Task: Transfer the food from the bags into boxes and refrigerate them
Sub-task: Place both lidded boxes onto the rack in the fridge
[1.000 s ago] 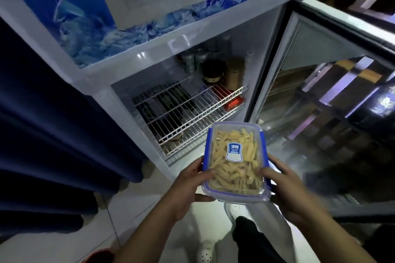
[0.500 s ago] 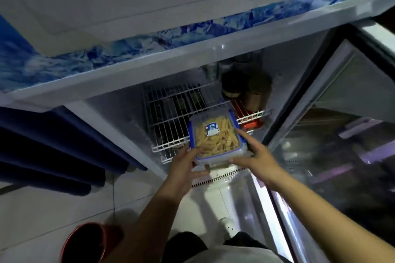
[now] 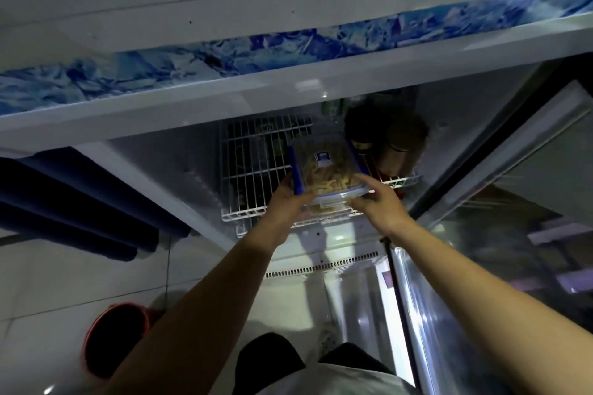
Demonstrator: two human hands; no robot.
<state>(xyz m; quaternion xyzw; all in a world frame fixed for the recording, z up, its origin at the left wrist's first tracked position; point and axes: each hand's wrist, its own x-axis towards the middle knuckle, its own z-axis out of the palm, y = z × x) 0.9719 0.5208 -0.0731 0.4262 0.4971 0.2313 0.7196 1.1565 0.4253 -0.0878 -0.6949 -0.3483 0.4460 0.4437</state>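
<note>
A clear plastic box (image 3: 325, 170) with blue clips and a blue label holds pale yellow food sticks. It lies partly inside the open fridge, over the white wire shelf (image 3: 253, 176). My left hand (image 3: 290, 199) grips its near left corner. My right hand (image 3: 373, 202) grips its near right corner. Both arms reach forward from the bottom of the view.
Dark jars and cans (image 3: 385, 138) stand on the shelf's right and back. The glass fridge door (image 3: 513, 218) stands open at the right. A dark blue curtain (image 3: 80, 212) hangs at the left. A red bucket (image 3: 115, 340) sits on the tiled floor.
Both hands have carried the box up and forward from in front of the fridge into its opening, over the wire shelf. The camera has come closer.
</note>
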